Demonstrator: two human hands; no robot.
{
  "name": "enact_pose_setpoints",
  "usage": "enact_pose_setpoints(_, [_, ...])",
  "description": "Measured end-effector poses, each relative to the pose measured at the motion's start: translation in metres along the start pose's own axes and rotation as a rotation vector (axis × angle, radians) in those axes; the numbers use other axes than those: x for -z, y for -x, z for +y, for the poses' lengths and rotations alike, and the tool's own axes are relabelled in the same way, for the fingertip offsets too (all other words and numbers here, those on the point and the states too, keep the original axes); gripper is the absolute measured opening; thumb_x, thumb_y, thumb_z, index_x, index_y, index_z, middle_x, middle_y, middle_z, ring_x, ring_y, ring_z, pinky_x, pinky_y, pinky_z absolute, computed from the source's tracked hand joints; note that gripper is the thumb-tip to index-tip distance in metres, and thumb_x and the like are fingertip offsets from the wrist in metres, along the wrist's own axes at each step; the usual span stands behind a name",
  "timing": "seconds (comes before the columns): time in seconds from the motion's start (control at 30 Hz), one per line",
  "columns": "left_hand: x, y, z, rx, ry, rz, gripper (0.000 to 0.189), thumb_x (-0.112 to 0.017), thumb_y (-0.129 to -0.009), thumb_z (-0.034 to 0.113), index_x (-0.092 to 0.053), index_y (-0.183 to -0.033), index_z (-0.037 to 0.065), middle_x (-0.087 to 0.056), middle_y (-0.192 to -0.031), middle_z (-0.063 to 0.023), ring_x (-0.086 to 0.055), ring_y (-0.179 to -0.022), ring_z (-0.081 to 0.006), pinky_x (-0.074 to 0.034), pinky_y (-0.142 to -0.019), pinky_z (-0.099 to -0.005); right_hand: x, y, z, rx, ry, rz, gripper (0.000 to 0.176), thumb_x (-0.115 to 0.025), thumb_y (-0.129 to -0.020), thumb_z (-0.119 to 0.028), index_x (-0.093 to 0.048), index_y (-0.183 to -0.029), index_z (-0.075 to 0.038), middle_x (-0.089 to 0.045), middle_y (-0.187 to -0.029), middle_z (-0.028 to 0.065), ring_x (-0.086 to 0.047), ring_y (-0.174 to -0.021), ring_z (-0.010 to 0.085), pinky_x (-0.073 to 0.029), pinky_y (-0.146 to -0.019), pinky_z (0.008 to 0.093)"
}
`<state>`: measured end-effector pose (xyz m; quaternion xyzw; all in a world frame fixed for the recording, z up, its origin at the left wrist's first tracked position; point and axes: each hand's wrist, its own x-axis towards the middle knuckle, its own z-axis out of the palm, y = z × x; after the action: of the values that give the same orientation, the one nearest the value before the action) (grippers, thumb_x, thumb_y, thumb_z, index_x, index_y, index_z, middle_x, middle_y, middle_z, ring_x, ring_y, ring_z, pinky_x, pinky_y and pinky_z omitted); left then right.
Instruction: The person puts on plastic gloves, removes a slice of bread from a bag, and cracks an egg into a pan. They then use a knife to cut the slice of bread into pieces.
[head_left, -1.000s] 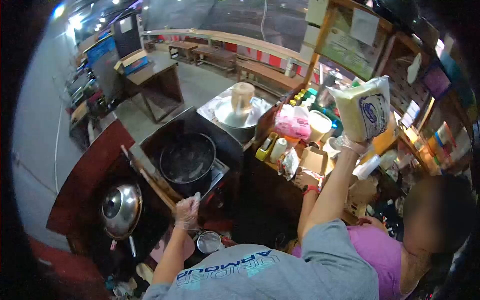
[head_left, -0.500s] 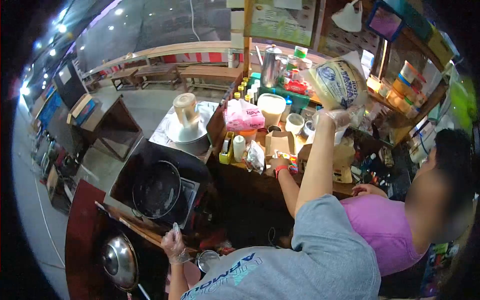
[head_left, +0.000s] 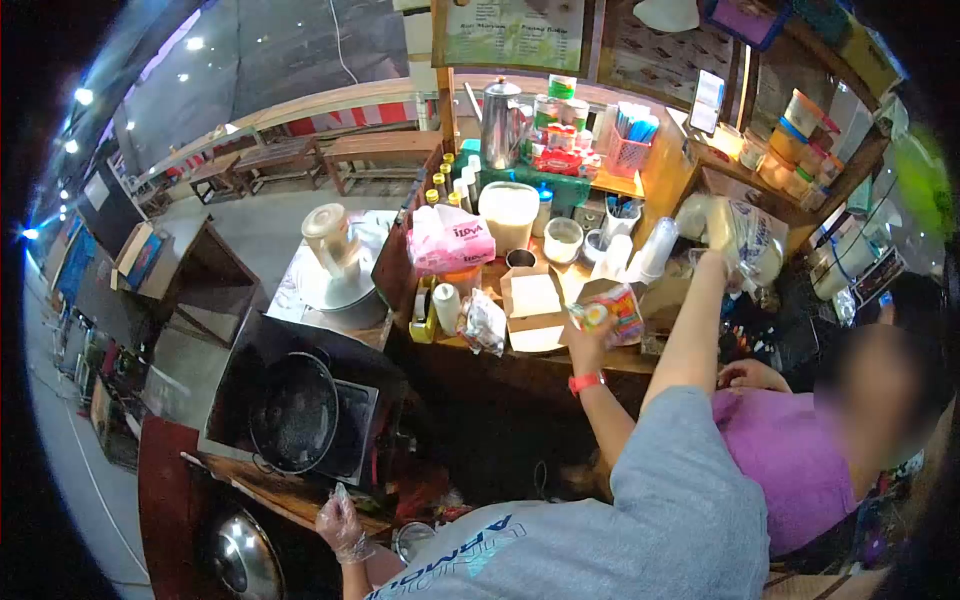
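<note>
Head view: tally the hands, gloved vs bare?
Gloved: 2, the left hand low near the wok, the right hand gripping a blurred bag.
Bare: 2, the co-worker's raised hand holding a colourful packet, the co-worker's lower hand.
Total: 4

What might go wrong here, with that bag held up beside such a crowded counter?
The right hand holds the bag close to stacked cups; a slip might knock them over. The co-worker's hand reaches close beside that arm, so they may bump. The left hand hangs near the wok, possibly hot.
</note>
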<state>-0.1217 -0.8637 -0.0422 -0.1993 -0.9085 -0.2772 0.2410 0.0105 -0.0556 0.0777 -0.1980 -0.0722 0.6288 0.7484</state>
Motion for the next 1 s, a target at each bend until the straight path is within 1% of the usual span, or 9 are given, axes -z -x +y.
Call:
enact_pose_setpoints(0.23, [-0.003, 0.005, -0.008, 0.24, 0.022, -0.186, 0.024, -0.065, -0.089, 0.022, -0.063, -0.077, 0.001, -0.06, -0.067, -0.0172, -0.059, -0.06, -0.0355, -0.044, -0.055, -0.0444, -0.005, -0.096, -0.021, 0.036, 0.064, 0.015, 0.066, -0.048, -0.097, -0.051, -0.037, -0.144, -0.005, -0.047, -0.144, 0.016, -0.046, -0.13, 0.0317, -0.035, -0.111, 0.0462])
enact_pose_setpoints(0.4, [-0.003, 0.006, -0.009, 0.151, -0.023, -0.189, 0.022, -0.064, -0.089, 0.024, -0.066, -0.089, 0.002, -0.061, -0.071, -0.0181, -0.058, -0.064, -0.0369, -0.044, -0.058, -0.0456, -0.007, -0.15, -0.011, -0.005, 0.084, 0.003, 0.069, -0.048, -0.097, -0.052, -0.035, -0.146, -0.006, -0.045, -0.146, 0.0165, -0.044, -0.133, 0.0323, -0.032, -0.113, 0.0472])
enact_pose_setpoints(0.7, [-0.003, 0.002, 0.008, 0.157, -0.067, -0.179, 0.021, -0.062, -0.088, 0.02, -0.062, -0.082, 0.0, -0.06, -0.07, -0.0181, -0.057, -0.065, -0.0352, -0.043, -0.061, -0.0463, 0.022, -0.235, -0.008, -0.205, 0.04, -0.106, 0.073, -0.047, -0.097, -0.055, -0.033, -0.148, -0.006, -0.042, -0.148, 0.0174, -0.041, -0.136, 0.0333, -0.028, -0.117, 0.049])
enact_pose_setpoints(0.77, [-0.007, 0.014, -0.024, 0.25, 0.111, -0.335, 0.026, -0.065, -0.095, 0.025, -0.072, -0.118, 0.014, -0.073, -0.083, -0.0123, -0.056, -0.055, -0.0167, -0.049, -0.057, -0.0296, 0.014, -0.227, -0.014, -0.145, 0.287, 0.027, 0.074, -0.031, -0.099, -0.05, -0.024, -0.151, 0.001, -0.025, -0.157, 0.0196, -0.032, -0.141, 0.0386, -0.029, -0.114, 0.0517])
enact_pose_setpoints(0.8, [-0.004, -0.002, 0.004, 0.112, 0.011, -0.279, 0.023, -0.062, -0.097, 0.016, -0.072, -0.116, 0.006, -0.06, -0.061, -0.0031, -0.044, -0.052, -0.0101, -0.038, -0.051, -0.0301, 0.015, -0.224, -0.016, -0.124, 0.294, -0.095, 0.074, -0.034, -0.099, -0.049, -0.022, -0.152, 0.002, -0.024, -0.158, 0.0201, -0.03, -0.142, 0.0387, -0.029, -0.114, 0.0517])
enact_pose_setpoints(0.83, [-0.007, -0.003, 0.005, 0.111, 0.012, -0.279, 0.023, -0.062, -0.097, 0.016, -0.072, -0.116, 0.006, -0.06, -0.061, -0.0031, -0.044, -0.052, -0.0101, -0.038, -0.051, -0.0301, 0.014, -0.222, -0.016, -0.102, 0.298, -0.219, 0.075, -0.036, -0.099, -0.048, -0.02, -0.152, 0.003, -0.022, -0.158, 0.0207, -0.029, -0.142, 0.0389, -0.029, -0.114, 0.0517])
enact_pose_setpoints(0.87, [-0.009, -0.003, 0.004, 0.095, 0.071, -0.246, 0.024, -0.062, -0.098, 0.018, -0.071, -0.115, 0.004, -0.063, -0.064, -0.004, -0.048, -0.053, -0.0111, -0.04, -0.052, -0.0302, 0.011, -0.223, -0.008, 0.136, 0.42, -0.122, 0.077, -0.04, -0.098, -0.051, -0.025, -0.15, 0.003, -0.033, -0.151, 0.0234, -0.036, -0.137, 0.0401, -0.031, -0.113, 0.0515])
enact_pose_setpoints(0.9, [-0.011, -0.002, 0.002, 0.078, 0.13, -0.214, 0.026, -0.061, -0.098, 0.02, -0.071, -0.115, 0.003, -0.066, -0.067, -0.005, -0.051, -0.054, -0.0121, -0.043, -0.053, -0.0303, 0.007, -0.224, -0.007, 0.136, 0.419, -0.121, 0.077, -0.04, -0.098, -0.051, -0.025, -0.15, 0.003, -0.033, -0.151, 0.0234, -0.036, -0.137, 0.0401, -0.031, -0.113, 0.0515])
enact_pose_setpoints(1.0, [-0.003, 0.002, -0.006, 0.313, 0.135, -0.383, 0.029, -0.061, -0.099, 0.025, -0.071, -0.115, 0.002, -0.073, -0.081, -0.0092, -0.058, -0.062, -0.0148, -0.049, -0.061, -0.0314, 0.0, -0.236, -0.008, -0.1, 0.487, -0.058, 0.072, -0.041, -0.098, -0.052, -0.036, -0.145, 0.002, -0.043, -0.145, 0.0204, -0.045, -0.128, 0.0382, -0.036, -0.106, 0.0522])
